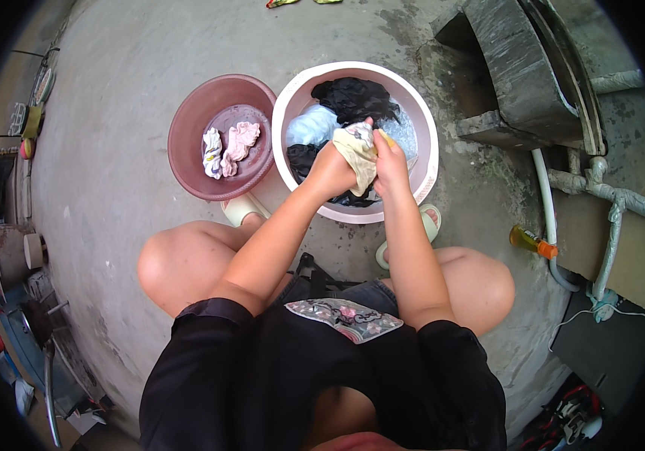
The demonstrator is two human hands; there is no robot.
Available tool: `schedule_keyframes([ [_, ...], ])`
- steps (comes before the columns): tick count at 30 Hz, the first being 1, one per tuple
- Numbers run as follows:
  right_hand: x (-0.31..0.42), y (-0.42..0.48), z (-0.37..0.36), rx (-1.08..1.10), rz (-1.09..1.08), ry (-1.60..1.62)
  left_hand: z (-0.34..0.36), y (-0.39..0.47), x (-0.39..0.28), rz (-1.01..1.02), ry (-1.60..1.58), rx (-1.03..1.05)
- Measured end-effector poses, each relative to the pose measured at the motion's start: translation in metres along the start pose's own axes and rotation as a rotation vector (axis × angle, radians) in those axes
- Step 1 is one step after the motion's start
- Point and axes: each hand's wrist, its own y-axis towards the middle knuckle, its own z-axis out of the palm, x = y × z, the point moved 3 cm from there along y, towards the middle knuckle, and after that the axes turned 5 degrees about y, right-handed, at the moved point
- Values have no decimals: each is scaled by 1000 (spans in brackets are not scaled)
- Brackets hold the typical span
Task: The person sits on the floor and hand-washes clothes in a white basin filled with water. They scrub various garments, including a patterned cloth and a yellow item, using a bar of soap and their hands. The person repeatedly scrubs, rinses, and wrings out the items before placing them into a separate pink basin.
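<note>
My left hand grips a pale yellow cloth garment with a printed patch, over the white-rimmed pink basin. My right hand holds the same garment from the other side, and a darker yellow bit shows by its fingers. Below both hands, the basin holds soapy water, a black garment at the back and a light blue one at the left. More dark cloth lies near the front, partly hidden by my hands.
A dark pink tub with a white patterned cloth and a pink cloth stands left. At right are a concrete sink, wrapped pipes and a yellow bottle with an orange cap. Slippers are by the basins.
</note>
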Motion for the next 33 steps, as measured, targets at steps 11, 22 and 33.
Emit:
schedule_keyframes([
  [11, -3, 48, -49, -294, 101, 583, -71, 18, 16, -287, -474, -378],
  [22, -24, 166, -1, -121, 202, 393, -105, 18, 16, -289, -575, -653],
  [33, -31, 49, 9, 291, 255, -144, -71, 32, -4, -256, -1163, -277],
])
